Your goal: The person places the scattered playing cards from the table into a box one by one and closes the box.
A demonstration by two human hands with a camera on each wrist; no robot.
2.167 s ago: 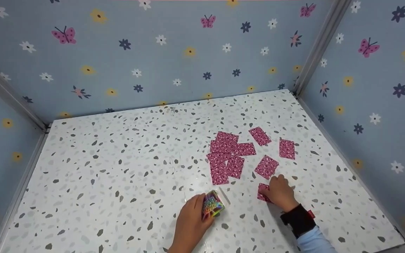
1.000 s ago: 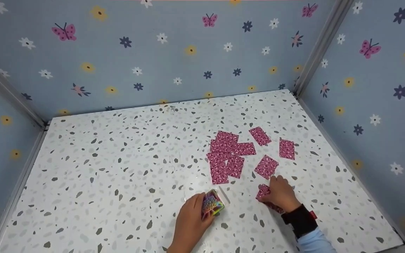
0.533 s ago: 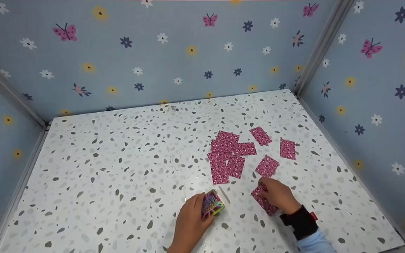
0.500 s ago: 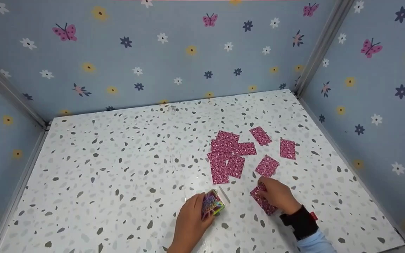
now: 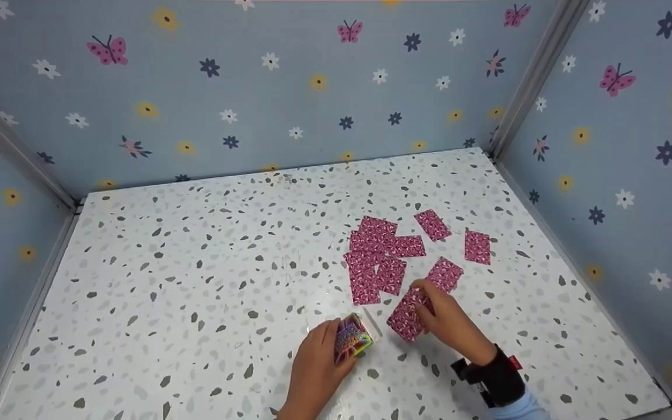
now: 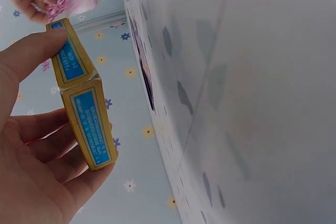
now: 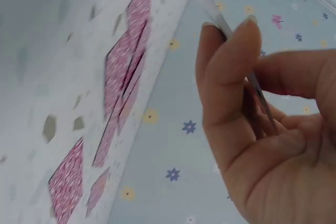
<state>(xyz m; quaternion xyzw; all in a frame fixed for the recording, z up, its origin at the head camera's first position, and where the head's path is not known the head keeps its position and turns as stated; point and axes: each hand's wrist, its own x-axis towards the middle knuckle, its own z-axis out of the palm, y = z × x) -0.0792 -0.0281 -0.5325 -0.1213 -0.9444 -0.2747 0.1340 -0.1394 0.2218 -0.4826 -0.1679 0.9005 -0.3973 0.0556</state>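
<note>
My left hand (image 5: 317, 363) grips a small card box (image 5: 352, 338) with a shiny multicoloured face, its white flap (image 5: 373, 324) standing out on the right. In the left wrist view the box (image 6: 92, 121) shows yellow edges and blue printed panels, thumb on one side and fingers on the other. My right hand (image 5: 451, 321) pinches a pink-patterned playing card (image 5: 407, 316), tilted, just right of the box. The right wrist view has that card (image 7: 254, 87) edge-on between thumb and fingers, so whether it is single cannot be told.
Several pink-backed cards (image 5: 365, 284) overlap on the speckled white table (image 5: 196, 280) beyond the hands. Separate cards lie to the right, including one (image 5: 431, 225) at the back and another (image 5: 477, 247) near the right wall (image 5: 622, 175). A flowered back wall (image 5: 254, 87) bounds the table.
My right hand has picked up the card from the table's right side and carried it leftward toward the box. The left hand and box have stayed in place.
</note>
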